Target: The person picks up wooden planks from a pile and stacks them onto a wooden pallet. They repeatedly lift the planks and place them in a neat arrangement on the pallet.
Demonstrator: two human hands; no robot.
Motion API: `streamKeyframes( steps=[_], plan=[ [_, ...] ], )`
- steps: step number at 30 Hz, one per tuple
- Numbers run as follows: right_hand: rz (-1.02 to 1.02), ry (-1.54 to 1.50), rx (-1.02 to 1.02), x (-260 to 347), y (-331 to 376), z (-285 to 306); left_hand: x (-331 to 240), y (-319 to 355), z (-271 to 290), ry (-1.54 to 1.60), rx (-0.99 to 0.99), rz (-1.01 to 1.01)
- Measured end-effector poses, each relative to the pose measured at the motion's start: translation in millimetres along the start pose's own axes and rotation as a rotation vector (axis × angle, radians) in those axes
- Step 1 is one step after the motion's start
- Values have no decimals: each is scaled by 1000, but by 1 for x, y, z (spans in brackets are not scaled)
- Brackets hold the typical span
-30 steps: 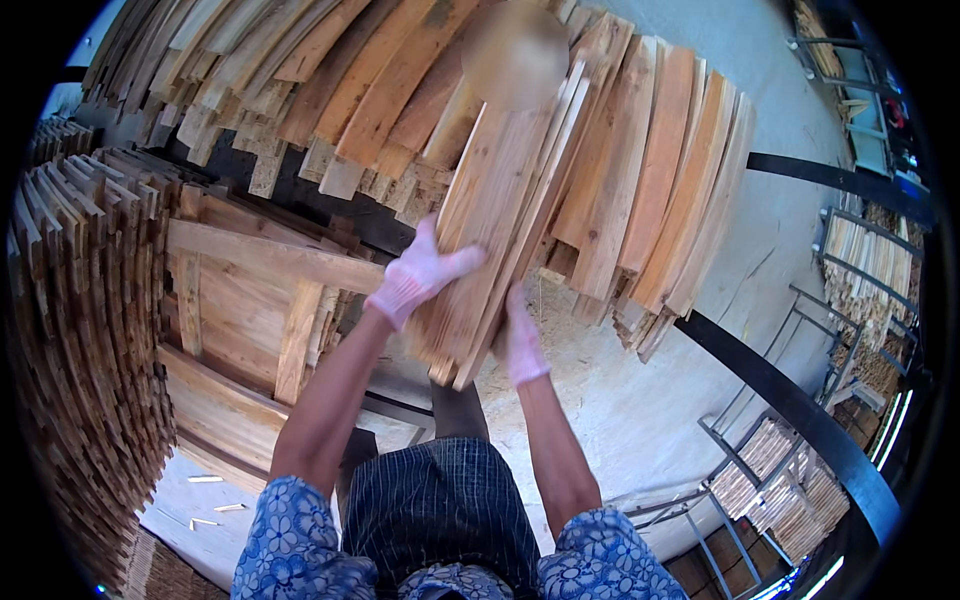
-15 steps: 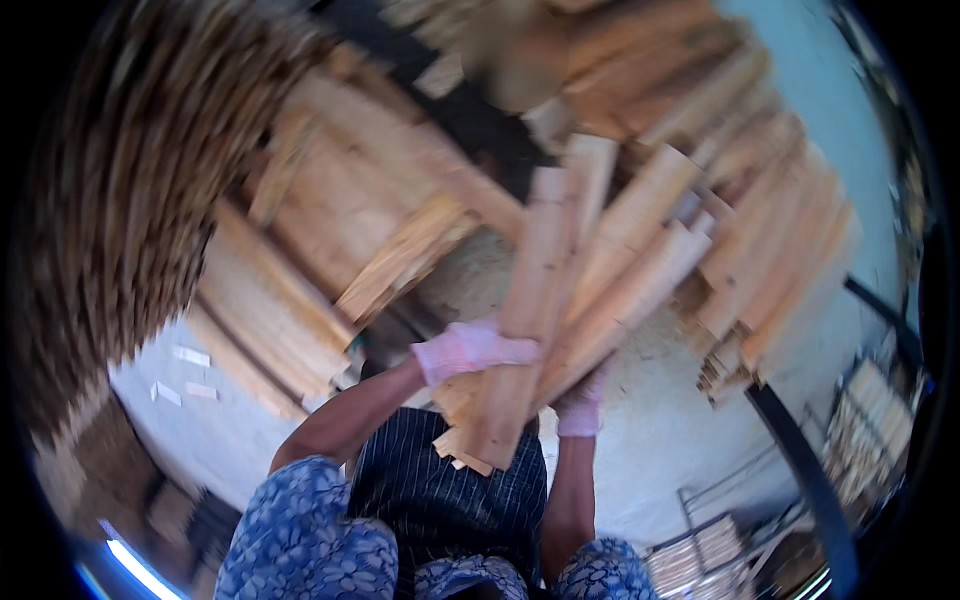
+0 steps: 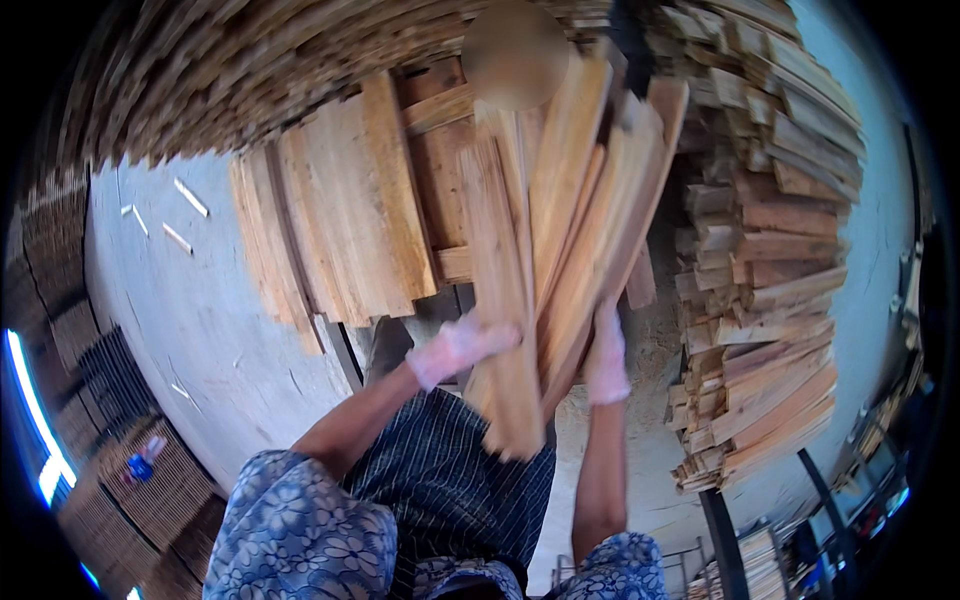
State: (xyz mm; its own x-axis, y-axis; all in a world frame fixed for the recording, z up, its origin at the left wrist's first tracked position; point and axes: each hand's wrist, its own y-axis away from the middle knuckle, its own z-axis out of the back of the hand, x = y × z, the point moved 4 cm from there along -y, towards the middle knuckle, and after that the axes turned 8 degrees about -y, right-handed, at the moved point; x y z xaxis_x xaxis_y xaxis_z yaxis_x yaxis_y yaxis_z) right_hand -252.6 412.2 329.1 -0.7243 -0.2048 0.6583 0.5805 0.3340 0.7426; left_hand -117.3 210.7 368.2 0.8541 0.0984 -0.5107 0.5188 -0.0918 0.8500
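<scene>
Several long, flat wooden boards point(image 3: 497, 250) lie fanned across my two hands, their far ends spread apart. My left hand point(image 3: 465, 349), in a pink glove, is closed over the left edge of the near part, its fingers lying on the leftmost board. My right hand point(image 3: 607, 362), also in a pink glove, grips the bundle from the right side, and its fingers are partly hidden behind the wood. The near ends of the boards hang in front of my dark striped apron point(image 3: 440, 480).
Wide boards point(image 3: 345, 210) lie side by side on a support at left. A tall stack of boards point(image 3: 770, 310) rises at right. Rows of stacked wood point(image 3: 250, 70) fill the far left. A person point(image 3: 630, 45) is at the far side. Small wood scraps point(image 3: 190, 197) dot the floor.
My view has turned to the right, so the wide boards and stacks sit differently. The bundle stays in both hands and points more straight ahead.
</scene>
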Motion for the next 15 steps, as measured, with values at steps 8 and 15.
streamKeyframes(
  steps=[8, 15],
  plan=[
    [321, 900, -95, 21, -150, -84, 26, -148, 87, 140, -795, 91],
    [254, 761, -129, 13, -137, -54, 92, -112, 116, 263, -736, 41]
  ],
)
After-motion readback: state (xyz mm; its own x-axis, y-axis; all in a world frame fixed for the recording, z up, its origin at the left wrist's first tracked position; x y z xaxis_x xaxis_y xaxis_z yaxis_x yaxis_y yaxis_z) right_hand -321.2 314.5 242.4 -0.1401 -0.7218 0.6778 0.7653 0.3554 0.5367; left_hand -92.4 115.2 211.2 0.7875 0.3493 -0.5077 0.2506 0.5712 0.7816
